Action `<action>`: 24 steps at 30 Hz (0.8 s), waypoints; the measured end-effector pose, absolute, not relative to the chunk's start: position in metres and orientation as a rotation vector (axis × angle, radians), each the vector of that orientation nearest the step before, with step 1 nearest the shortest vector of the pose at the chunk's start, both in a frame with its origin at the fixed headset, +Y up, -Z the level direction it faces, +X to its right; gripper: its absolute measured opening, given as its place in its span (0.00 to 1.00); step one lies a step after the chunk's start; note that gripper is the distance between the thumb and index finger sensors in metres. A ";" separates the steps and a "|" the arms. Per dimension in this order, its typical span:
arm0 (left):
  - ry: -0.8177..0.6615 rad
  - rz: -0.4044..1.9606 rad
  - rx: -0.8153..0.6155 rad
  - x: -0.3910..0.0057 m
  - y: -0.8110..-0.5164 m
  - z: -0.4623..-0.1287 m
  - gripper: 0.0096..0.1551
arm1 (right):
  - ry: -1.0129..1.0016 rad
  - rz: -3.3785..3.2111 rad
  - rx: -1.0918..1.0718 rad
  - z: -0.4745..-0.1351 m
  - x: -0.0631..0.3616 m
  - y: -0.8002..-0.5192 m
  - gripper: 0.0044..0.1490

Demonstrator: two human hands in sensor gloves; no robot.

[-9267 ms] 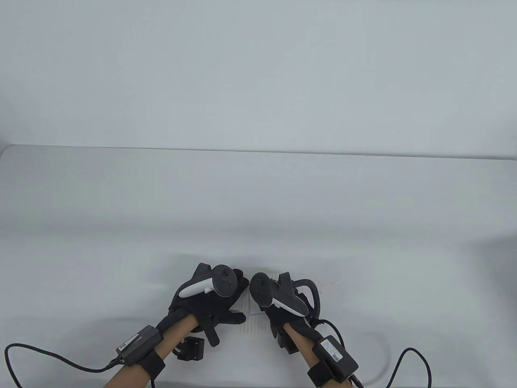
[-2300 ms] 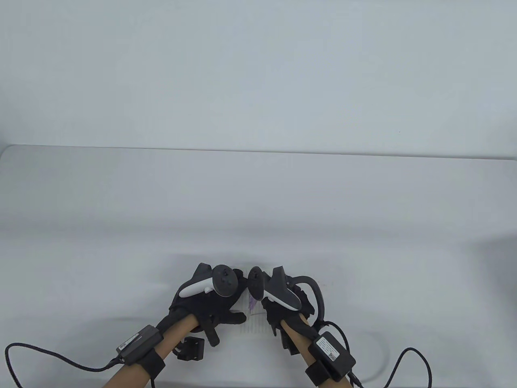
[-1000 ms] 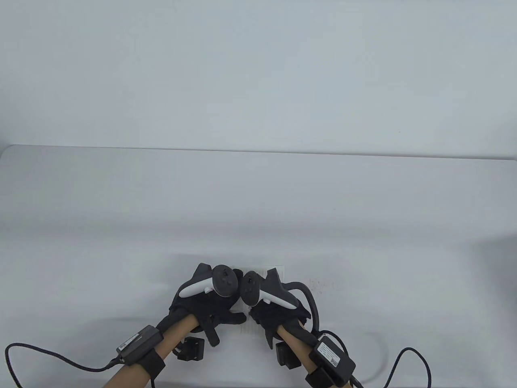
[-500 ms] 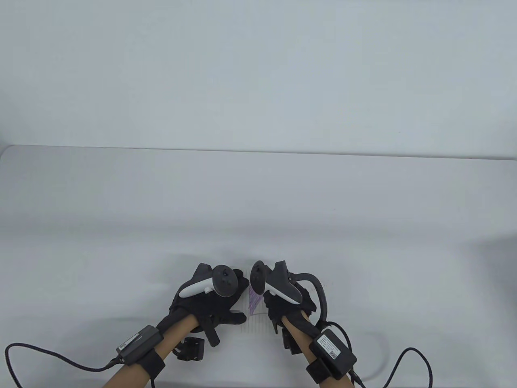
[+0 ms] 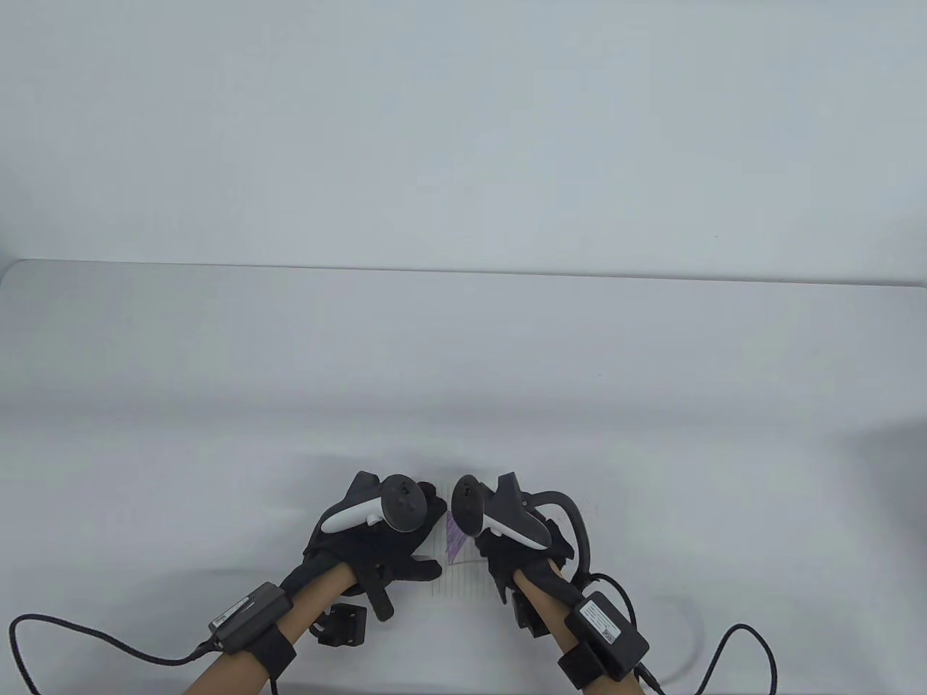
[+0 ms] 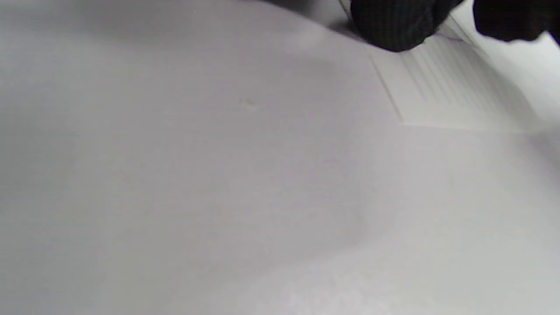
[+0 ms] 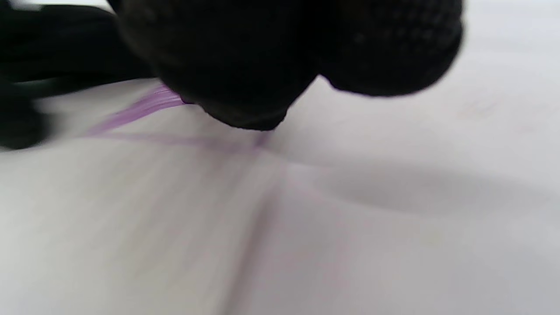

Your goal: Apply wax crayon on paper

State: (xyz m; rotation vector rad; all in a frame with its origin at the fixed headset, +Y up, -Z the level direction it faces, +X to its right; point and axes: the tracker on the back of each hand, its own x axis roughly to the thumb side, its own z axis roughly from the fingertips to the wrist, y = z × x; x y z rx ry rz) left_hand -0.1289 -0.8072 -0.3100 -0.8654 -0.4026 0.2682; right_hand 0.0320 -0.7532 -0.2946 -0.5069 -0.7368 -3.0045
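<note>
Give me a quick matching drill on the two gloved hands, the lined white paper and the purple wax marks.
Things:
1. left hand
2. right hand
3. lined white paper sheet
4. purple wax crayon marks

States:
A. lies flat on the table
B. rests on the sheet's left part
C. shows between the two hands
D. fingers bunched just above the marks

Pairs: 1-B, 2-D, 3-A, 4-C

I see open table (image 5: 463,362) across the whole far half and out to both sides. The near middle is crowded: my left hand (image 5: 376,539) and right hand (image 5: 518,554) sit close together over the paper (image 5: 456,579), with only a narrow gap between them. Cables (image 5: 80,637) trail along the near edge on both sides.
</note>
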 end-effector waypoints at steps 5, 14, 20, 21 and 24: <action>-0.402 0.266 -0.863 -0.129 -0.807 -0.310 0.54 | -0.608 -3.005 -0.242 -0.312 0.042 -0.751 0.26; -0.402 0.265 -0.863 -0.129 -0.807 -0.310 0.54 | -0.829 -2.933 -0.478 -0.292 0.021 -0.750 0.26; -0.402 0.263 -0.861 -0.129 -0.807 -0.310 0.54 | -0.539 -2.928 -0.122 -0.323 0.043 -0.749 0.26; -0.402 0.263 -0.861 -0.129 -0.807 -0.310 0.54 | -0.538 -2.919 -0.159 -0.318 0.038 -0.748 0.26; -0.402 0.264 -0.862 -0.129 -0.807 -0.310 0.54 | -0.900 -2.896 -0.449 -0.295 0.020 -0.749 0.26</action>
